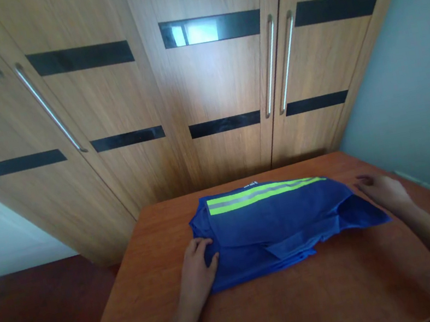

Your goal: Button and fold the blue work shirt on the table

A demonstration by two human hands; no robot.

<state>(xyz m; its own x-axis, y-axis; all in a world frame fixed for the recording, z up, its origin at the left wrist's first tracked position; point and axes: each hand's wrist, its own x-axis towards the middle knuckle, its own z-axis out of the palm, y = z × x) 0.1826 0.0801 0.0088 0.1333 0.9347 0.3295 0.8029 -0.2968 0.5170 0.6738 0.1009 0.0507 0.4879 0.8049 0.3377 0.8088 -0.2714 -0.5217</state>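
Observation:
A dark blue work garment [267,219] with a yellow-green and silver reflective stripe lies folded on the wooden table [314,299]. Its kind, jacket or trousers, I cannot make out. My left hand [196,269] rests on the garment's left edge, thumb and fingers apart and pressing on the cloth. At the other end, my right hand [385,192] hovers beside the loose right flap, fingers loosely bent and nothing visible in them. That flap spreads out toward the right, less neatly folded than the rest.
Behind the table stands a wooden wardrobe [213,81] with black strips and long metal handles. A pale blue wall [415,92] rises close to the table's right side. The dark reddish floor [47,318] shows at the left.

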